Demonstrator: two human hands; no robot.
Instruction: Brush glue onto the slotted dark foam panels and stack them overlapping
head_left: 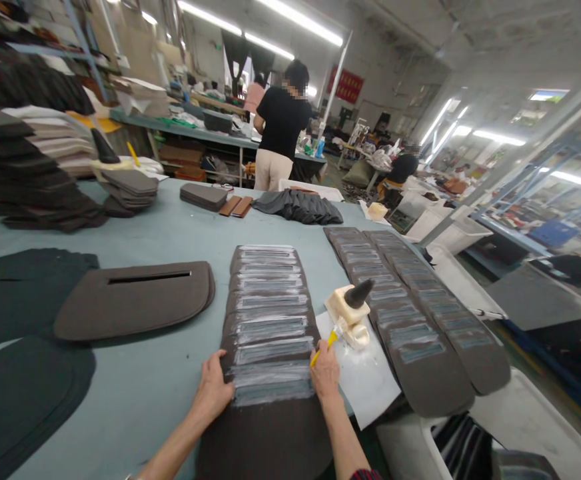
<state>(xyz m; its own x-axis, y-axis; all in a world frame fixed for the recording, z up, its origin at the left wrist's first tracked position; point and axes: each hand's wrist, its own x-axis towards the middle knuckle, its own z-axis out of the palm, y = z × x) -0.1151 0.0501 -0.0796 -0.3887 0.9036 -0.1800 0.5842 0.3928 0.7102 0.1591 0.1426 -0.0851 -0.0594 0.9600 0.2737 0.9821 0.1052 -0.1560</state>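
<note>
A row of overlapping dark grey-brown panels lies in front of me, each showing a slotted strip smeared with whitish glue. My left hand grips their left edge, thumb on top. At the right edge, my right hand is closed round a yellow-handled brush and touches the panels too. Beside it stands a cream-coloured glue container with a black cone-shaped top, on a white sheet. Two more rows of overlapped panels with smeared strips lie farther right.
A slotted panel stack and dark green pieces lie left on the table. Piled panels rise at the far left. White bins stand below the right edge. A person in black stands beyond the table.
</note>
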